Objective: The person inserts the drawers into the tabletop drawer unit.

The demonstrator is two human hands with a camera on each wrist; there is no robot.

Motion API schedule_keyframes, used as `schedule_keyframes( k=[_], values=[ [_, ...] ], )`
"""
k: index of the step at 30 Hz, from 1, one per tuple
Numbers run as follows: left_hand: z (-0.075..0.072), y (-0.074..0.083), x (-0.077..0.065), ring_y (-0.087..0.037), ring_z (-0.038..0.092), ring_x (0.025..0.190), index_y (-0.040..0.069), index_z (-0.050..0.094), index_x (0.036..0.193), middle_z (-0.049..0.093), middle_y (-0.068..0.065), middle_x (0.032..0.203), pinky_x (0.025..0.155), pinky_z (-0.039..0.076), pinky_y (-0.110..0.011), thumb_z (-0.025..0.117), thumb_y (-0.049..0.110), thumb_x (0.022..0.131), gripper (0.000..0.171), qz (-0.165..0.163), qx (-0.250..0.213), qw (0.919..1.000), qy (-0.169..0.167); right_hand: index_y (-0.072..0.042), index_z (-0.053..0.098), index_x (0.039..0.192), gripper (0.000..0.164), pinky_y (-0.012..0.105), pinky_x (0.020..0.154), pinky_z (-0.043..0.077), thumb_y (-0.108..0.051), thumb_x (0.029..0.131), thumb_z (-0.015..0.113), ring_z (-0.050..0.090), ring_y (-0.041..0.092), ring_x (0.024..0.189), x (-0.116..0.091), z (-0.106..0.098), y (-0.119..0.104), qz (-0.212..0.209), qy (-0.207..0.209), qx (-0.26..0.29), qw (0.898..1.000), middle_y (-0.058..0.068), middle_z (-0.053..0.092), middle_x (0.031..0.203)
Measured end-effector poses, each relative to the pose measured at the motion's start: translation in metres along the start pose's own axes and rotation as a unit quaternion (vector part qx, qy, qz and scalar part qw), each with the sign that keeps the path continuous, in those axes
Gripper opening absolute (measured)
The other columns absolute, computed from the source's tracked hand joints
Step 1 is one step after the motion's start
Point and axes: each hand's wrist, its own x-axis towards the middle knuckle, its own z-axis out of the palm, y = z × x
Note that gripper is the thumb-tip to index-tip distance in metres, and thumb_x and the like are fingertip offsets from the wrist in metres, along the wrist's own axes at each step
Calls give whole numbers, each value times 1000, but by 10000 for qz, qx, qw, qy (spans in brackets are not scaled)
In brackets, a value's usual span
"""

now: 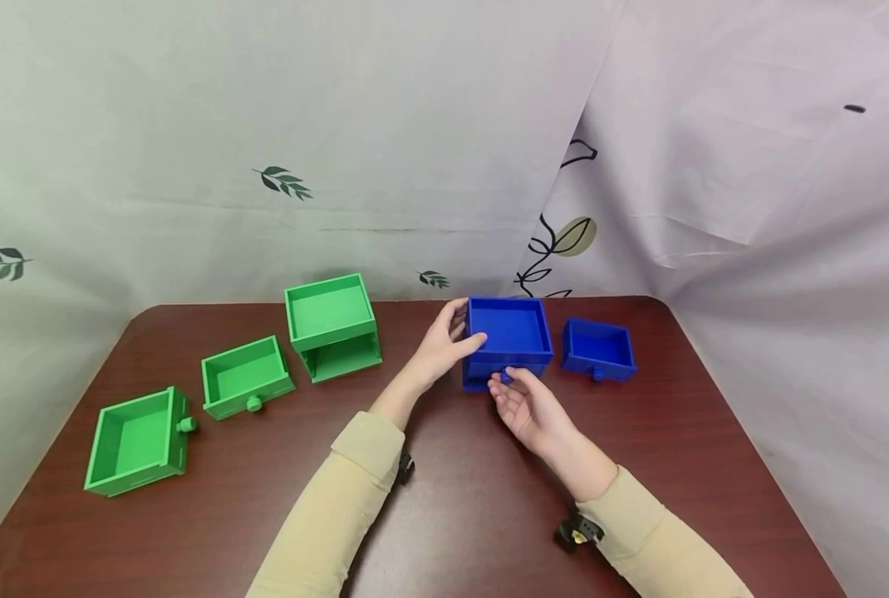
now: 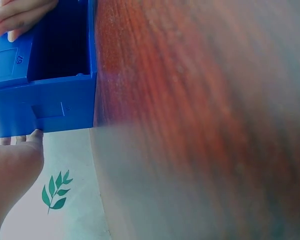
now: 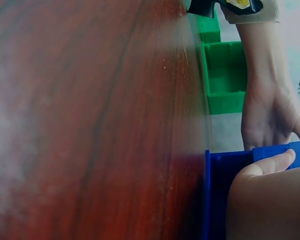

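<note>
The table [image 1: 452, 515] is of dark reddish-brown wood, and pale cloth [image 1: 415, 124] with leaf prints hangs around it. On the clock of this table, its far edge being 12, the blue cabinet [image 1: 508, 328] stands at 1 o'clock, a loose blue drawer [image 1: 599, 345] at 2, the green cabinet [image 1: 330, 309] at 11, and two green drawers [image 1: 243, 374] at 9 and 10. The left hand [image 1: 440, 347], reaching from 7 o'clock, grips the blue cabinet's left side, thumb over the rim. The right hand [image 1: 530, 411], reaching from 5 o'clock, palm turned upward, pinches the knob [image 1: 506, 375] of the fitted drawer [image 2: 5, 65], above an open compartment.
</note>
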Motion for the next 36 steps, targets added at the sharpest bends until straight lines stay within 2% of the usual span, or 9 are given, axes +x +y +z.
schedule_keyframes(
  k=[5,14,21,32,36],
  values=[
    [-1,-1,1,-37,34,160,2,29,164,36,-24,167,133,32,-47,71,11,100,77,-10,3,10000,20,-10,70,93,36,13,76,61,-24,114,45,73,5,80,1,-2,-1,99,-30,0,9999,-1,75,88],
    [0,-1,0,-37,34,160,2,29,164,35,-24,167,133,32,-48,71,13,99,78,-20,65,10000,-7,-8,69,100,33,18,89,64,-26,114,45,78,11,94,-6,-16,-4,216,-277,37,9994,4,79,97],
    [-1,1,0,-36,33,160,2,29,164,35,-22,168,134,31,-47,72,13,99,78,-24,134,9999,35,-8,71,101,36,18,90,63,-23,114,42,77,11,97,-14,-33,-11,182,-236,87,9995,3,80,99],
    [-1,0,0,-35,33,160,2,31,163,37,-22,167,135,30,-46,73,13,99,77,-30,160,9999,52,-9,72,99,36,17,91,62,-25,114,43,77,9,97,-28,-56,-28,161,-44,179,9997,3,79,100],
    [-1,-1,2,-35,35,159,2,32,163,38,-22,166,134,31,-46,73,12,99,77,-38,162,9998,74,-9,73,96,37,16,90,62,-24,114,44,76,9,95,-30,-64,-35,161,137,286,9994,2,79,98]
  ],
)
